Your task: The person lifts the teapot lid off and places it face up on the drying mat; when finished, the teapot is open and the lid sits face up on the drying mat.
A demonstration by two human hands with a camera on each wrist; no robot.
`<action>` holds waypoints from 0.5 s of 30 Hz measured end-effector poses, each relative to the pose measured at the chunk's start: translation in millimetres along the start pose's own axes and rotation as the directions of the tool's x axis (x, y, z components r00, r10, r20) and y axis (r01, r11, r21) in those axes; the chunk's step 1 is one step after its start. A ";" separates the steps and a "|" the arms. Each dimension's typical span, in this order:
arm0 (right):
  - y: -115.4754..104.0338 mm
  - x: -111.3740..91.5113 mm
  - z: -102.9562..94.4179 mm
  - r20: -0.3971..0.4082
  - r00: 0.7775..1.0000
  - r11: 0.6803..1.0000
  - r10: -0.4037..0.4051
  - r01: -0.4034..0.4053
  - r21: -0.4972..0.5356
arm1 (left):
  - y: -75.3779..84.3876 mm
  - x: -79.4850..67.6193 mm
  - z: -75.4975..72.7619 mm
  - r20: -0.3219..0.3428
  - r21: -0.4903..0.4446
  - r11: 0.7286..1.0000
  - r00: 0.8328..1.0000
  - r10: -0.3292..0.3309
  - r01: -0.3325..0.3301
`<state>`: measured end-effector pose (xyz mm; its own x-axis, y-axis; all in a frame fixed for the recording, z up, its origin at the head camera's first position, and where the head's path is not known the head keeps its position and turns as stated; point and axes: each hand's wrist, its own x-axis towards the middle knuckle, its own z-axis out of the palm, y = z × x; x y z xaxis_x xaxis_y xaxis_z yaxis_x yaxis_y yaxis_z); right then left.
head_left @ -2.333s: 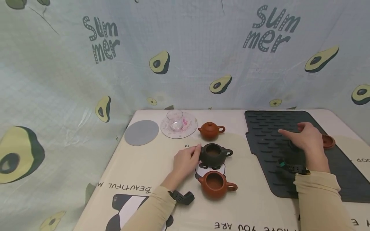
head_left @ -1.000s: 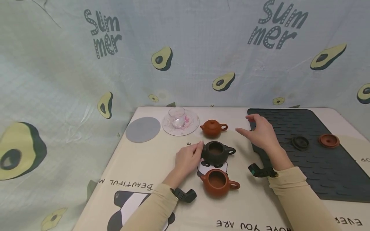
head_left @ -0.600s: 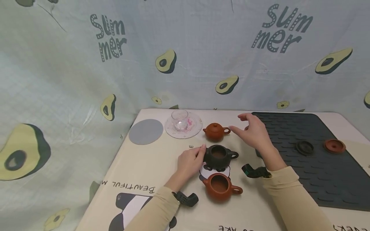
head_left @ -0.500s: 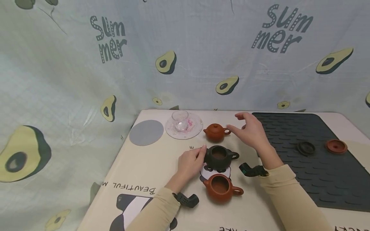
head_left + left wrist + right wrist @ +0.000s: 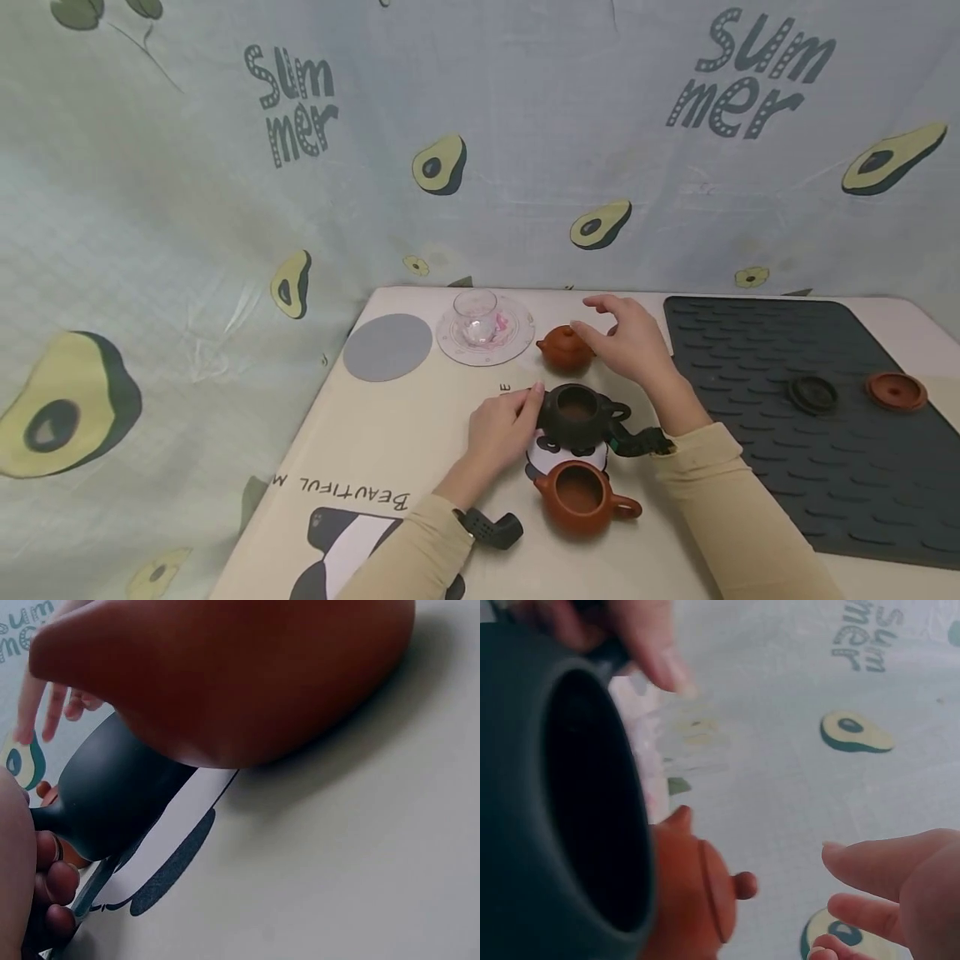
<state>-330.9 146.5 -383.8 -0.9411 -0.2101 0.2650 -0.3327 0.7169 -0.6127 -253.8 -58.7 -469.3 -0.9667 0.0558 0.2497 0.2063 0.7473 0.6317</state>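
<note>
Head view: I've got the person's left hand [image 5: 498,427] pinching the spout of a round, lidless, green-black clay teapot [image 5: 562,433] that sits upright on the pale printed worktop [image 5: 360,433]. Reads to me as a steadying hold. Right hand [image 5: 632,343] hovers at the small, round, orange-brown clay teapot [image 5: 564,357] behind it, lid on; fingers spread and curved, nothing in them. That pose suits a top-down pinch, my guess.

Third pot, a lidless red-brown clay teapot [image 5: 579,521], stands nearest the wearer, untouched. Its handle and the green-black one's point right, spouts left, which I'd say keeps handles on the right hand's side. A round black clay lid [image 5: 813,394] and a round red-brown clay lid [image 5: 897,391] lie on the black ribbed mat [image 5: 847,492], probably parked there to stay put. Clear glass cup [image 5: 476,318] sits on a pink-flowered white plate [image 5: 517,348], grey flat disc [image 5: 387,347] just beside.

View differences: head has the right thumb overlapping the orange-brown pot, so contact looks possible. Right wrist settles it: clear gap to the lid knob [image 5: 744,885], lid seated. Left wrist gives me the left fingers [image 5: 61,881] curled under the spout, hidden from above. Loose lids and mat: head view only.
</note>
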 end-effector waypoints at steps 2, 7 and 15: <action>2.2 -0.4 4.0 0.009 1.000 1.000 -0.006 0.006 -0.005 | -0.1 0.5 -0.5 0.002 0.001 1.000 1.000 0.000 0.000; 6.1 -2.7 9.8 0.009 1.000 1.000 -0.023 0.023 0.005 | -1.3 3.1 -3.8 0.015 -0.005 1.000 1.000 0.003 -0.002; 2.3 -1.1 12.0 0.031 0.998 0.998 -0.058 0.058 0.006 | -6.5 16.7 -16.2 -0.002 -0.124 0.992 1.000 -0.031 0.030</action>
<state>-331.4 140.4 -394.4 -0.9215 -0.2718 0.2774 -0.3871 0.6994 -0.6009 -268.8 -73.4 -457.3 -0.9724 0.0318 0.2313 0.1941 0.6610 0.7249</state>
